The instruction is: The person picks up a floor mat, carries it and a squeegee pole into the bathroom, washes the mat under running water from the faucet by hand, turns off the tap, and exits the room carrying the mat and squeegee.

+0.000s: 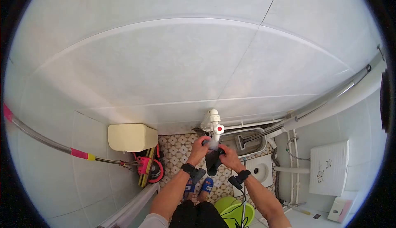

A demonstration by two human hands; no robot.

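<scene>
Below a white tap [215, 128] with a red-centred knob, both hands hold a dark, shoe-like item [212, 164]. My left hand [199, 150] closes on its upper left side, near the spout. On the upper right side my right hand [230, 158] has its fingers wrapped round the edge. Whitish water runs from the spout onto the top of the item, between the hands. The lower end of the item hangs over the patterned floor tiles [177, 145]. Each wrist wears a black strap with a small device.
Right of the tap lies a grey basin [258, 143] with a vacuum-like nozzle in it. A squat toilet [260, 170] and white cistern [329, 168] are at right. Green basins [243, 215] stand near my feet. At left are a cream bin [133, 137] and a mop [144, 166].
</scene>
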